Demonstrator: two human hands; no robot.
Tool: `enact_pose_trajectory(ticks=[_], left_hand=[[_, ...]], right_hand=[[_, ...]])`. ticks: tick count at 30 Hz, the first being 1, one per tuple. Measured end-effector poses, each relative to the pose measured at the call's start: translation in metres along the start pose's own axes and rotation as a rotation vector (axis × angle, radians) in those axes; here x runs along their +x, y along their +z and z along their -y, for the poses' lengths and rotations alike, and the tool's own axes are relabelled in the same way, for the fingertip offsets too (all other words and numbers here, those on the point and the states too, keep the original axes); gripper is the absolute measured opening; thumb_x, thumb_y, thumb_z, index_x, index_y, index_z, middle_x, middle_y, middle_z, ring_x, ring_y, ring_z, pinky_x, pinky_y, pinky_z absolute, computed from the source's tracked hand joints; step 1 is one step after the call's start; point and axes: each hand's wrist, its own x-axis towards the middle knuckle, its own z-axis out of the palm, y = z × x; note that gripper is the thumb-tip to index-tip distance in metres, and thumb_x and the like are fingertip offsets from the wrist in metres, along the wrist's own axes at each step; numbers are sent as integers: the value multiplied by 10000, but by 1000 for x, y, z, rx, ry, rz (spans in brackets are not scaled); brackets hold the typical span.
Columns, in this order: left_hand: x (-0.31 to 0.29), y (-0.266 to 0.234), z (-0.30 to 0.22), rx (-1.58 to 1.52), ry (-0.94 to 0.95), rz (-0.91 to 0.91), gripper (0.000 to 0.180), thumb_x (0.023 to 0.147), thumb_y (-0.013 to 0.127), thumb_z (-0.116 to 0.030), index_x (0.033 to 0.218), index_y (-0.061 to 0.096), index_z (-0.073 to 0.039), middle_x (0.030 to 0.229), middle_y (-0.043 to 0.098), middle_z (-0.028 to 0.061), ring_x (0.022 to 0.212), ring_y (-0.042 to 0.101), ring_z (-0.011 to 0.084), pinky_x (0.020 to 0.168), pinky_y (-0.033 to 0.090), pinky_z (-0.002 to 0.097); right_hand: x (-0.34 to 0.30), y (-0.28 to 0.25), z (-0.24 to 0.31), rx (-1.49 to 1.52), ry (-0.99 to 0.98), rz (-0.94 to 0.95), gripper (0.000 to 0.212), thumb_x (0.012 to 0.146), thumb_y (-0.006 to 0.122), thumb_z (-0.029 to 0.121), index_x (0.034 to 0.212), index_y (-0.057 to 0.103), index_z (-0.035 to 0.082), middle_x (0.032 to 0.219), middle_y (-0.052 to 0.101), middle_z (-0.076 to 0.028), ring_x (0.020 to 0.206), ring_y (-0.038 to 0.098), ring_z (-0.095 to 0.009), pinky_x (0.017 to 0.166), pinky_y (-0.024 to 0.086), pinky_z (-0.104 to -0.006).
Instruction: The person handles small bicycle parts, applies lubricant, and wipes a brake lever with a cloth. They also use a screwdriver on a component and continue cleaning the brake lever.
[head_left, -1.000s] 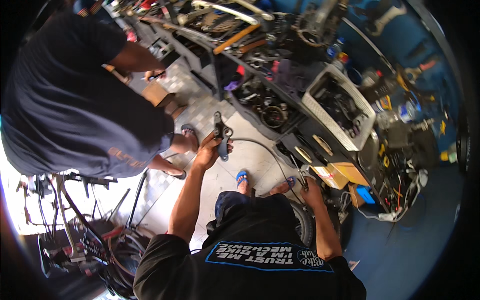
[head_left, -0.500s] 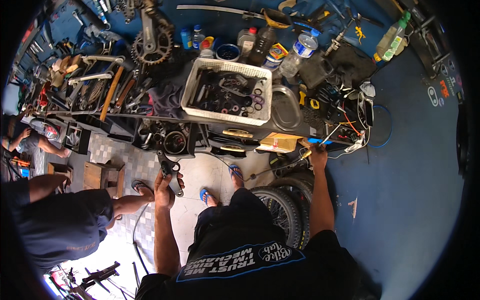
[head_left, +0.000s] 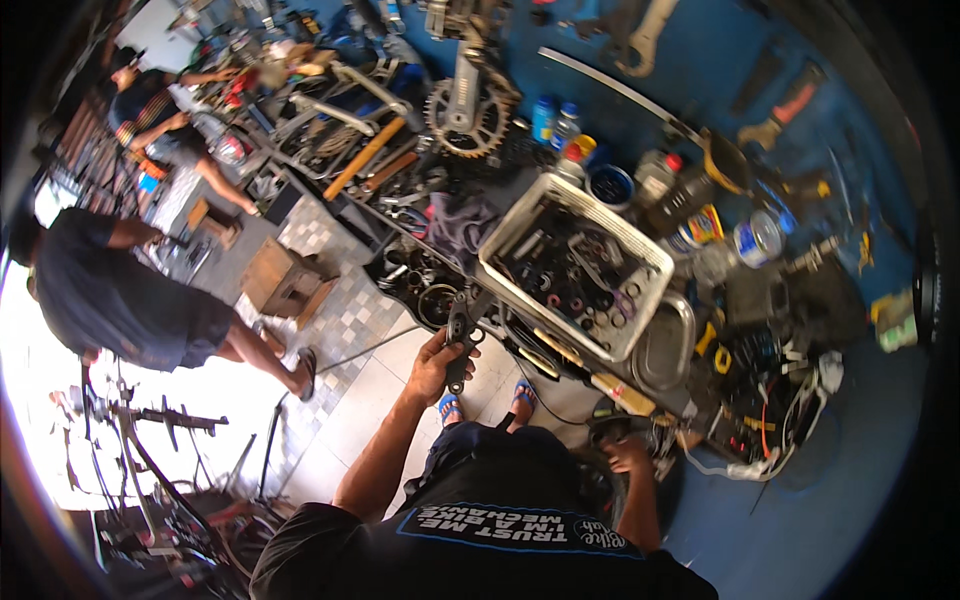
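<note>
In front of my body, my left hand (head_left: 432, 368) is closed around a dark grey metal bike part (head_left: 458, 338) with round eyelets, perhaps a suspension link. The part stands tilted, its upper end just below the edge of the workbench. My right hand (head_left: 628, 455) hangs low on the right, by dark shapes near the bench front. Its fingers are smeared, so whether it holds anything cannot be made out. Beyond the left hand, a dark drawer (head_left: 392, 290) of round metal parts sits under the bench.
A white basket (head_left: 640, 345) of small parts stands on the bench beside a metal tray (head_left: 690, 335). Hand tools and a crankset (head_left: 462, 110) lie farther left. Two other people (head_left: 140, 290) (head_left: 165, 110) are at left, near a wooden stool (head_left: 275, 280) and bike frames (head_left: 170, 420).
My view has turned left, bringing more of the shop and people into sight. My right hand has come down away from the bench top; the yellow-handled tool by it no longer shows. The left hand keeps its part.
</note>
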Motion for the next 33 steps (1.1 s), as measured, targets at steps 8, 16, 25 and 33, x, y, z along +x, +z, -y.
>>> enact_pose_trajectory(ticks=[8, 16, 25, 33], left_hand=[[-51, -15, 7, 101, 245, -353, 370, 935, 634, 4, 1300, 582, -29, 1073, 722, 107, 836, 676, 154, 747, 596, 321], [-136, -46, -3, 306, 262, -655, 292, 949, 639, -66, 1237, 665, -21, 939, 675, 26, 844, 651, 103, 695, 570, 283], [-191, -118, -11, 28, 355, -700, 554, 1024, 585, -138, 1561, 458, -180, 1052, 683, 41, 668, 573, 74, 532, 489, 242], [-146, -147, -43, 543, 848, -699, 477, 938, 683, -196, 1375, 578, -38, 1177, 698, 159, 1085, 666, 224, 950, 530, 388]], right_hand=[[-55, -53, 439, -83, -1057, 11, 339, 933, 726, 380, 980, 690, 47, 853, 729, -173, 818, 716, -376, 706, 543, -467], [53, -38, 597, -603, -1010, -584, 296, 822, 797, 309, 1012, 770, 83, 1185, 679, -189, 1159, 611, -410, 1024, 494, -505], [-29, -12, 598, 245, -1363, -242, 307, 1042, 600, 326, 998, 602, 22, 850, 625, -96, 816, 611, -271, 778, 482, -382], [-210, 166, 568, 39, -1710, -50, 343, 928, 770, 195, 1215, 634, 67, 1098, 569, -157, 1086, 575, -321, 953, 480, -408]])
